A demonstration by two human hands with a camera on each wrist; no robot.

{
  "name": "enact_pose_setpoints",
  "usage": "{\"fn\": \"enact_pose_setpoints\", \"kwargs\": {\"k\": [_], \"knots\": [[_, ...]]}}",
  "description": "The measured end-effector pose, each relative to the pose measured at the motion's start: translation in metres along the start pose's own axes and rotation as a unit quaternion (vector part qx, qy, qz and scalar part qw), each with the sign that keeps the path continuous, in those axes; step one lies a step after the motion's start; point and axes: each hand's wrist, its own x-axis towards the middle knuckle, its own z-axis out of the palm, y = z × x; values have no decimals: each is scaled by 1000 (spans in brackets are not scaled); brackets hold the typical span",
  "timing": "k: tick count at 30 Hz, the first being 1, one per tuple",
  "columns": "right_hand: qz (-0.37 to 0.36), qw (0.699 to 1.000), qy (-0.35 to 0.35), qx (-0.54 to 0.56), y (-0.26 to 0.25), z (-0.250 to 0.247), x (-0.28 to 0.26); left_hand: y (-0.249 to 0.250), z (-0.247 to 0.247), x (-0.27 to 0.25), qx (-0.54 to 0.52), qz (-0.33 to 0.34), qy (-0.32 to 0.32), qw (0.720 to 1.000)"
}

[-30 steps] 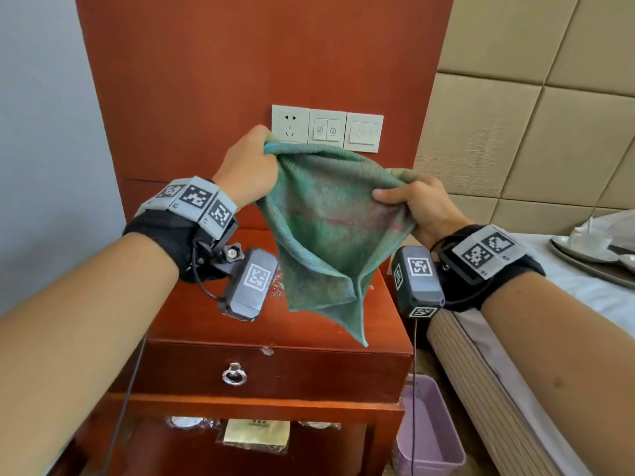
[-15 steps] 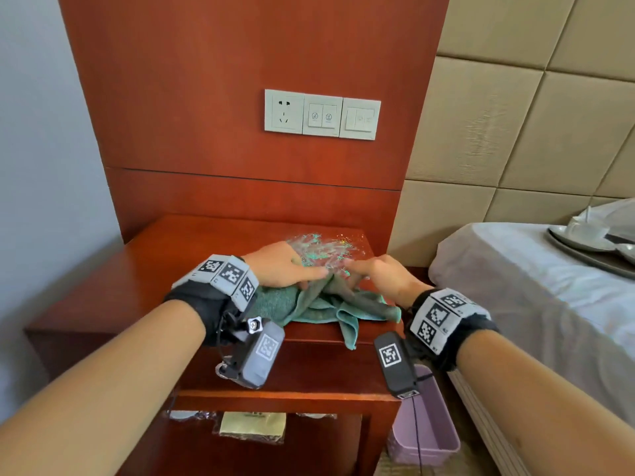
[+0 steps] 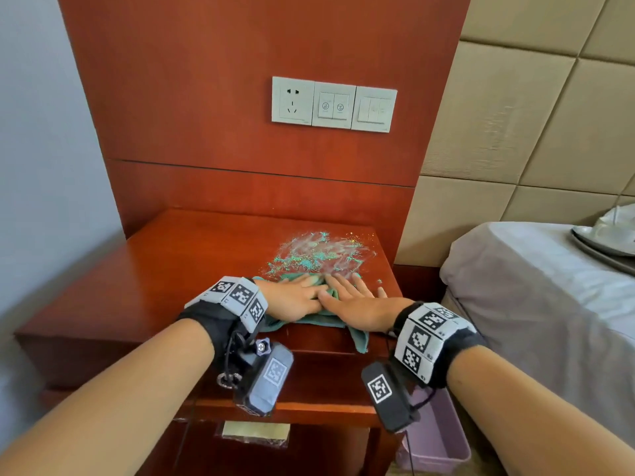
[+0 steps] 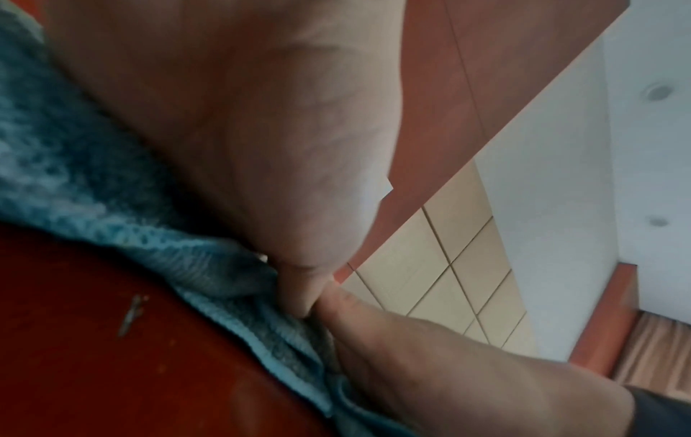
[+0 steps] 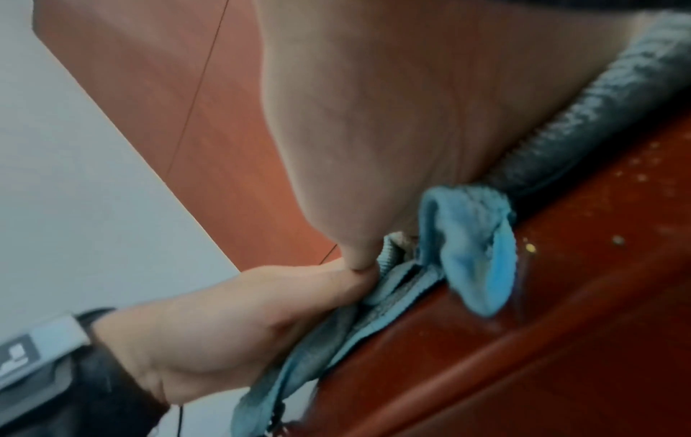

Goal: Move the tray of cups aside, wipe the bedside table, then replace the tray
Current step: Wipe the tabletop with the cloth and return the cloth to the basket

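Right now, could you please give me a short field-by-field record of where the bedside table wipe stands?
stage: wiping under way; tray not yet replaced
left hand: flat, fingers straight, pressing on the green cloth
right hand: flat beside the left, pressing on the same cloth
cloth: bunched at the front right of the bedside table, one corner hanging over the front edge
mess: glitter smear just beyond the fingertips, still unwiped
tray of cups: on the bed, partly out of frame
below: purple bin on the floor
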Motion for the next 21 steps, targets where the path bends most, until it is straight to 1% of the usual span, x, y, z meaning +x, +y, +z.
{"fn": "enact_pose_setpoints", "kwargs": {"k": [4, 10, 16, 21], "knots": [[4, 1000, -1, -8, -1, -11, 20, -7, -16, 7, 11, -15, -25, 1000], [23, 1000, 6, -7, -1, -27, 62, -27, -36, 34, -18, -28, -14, 999], [35, 999, 5, 4, -1, -47, 102, -48, -61, 65, -22, -38, -21, 999], [43, 999, -3, 13, 0, -63, 134, -66, -77, 92, -23, -42, -11, 999]]}}
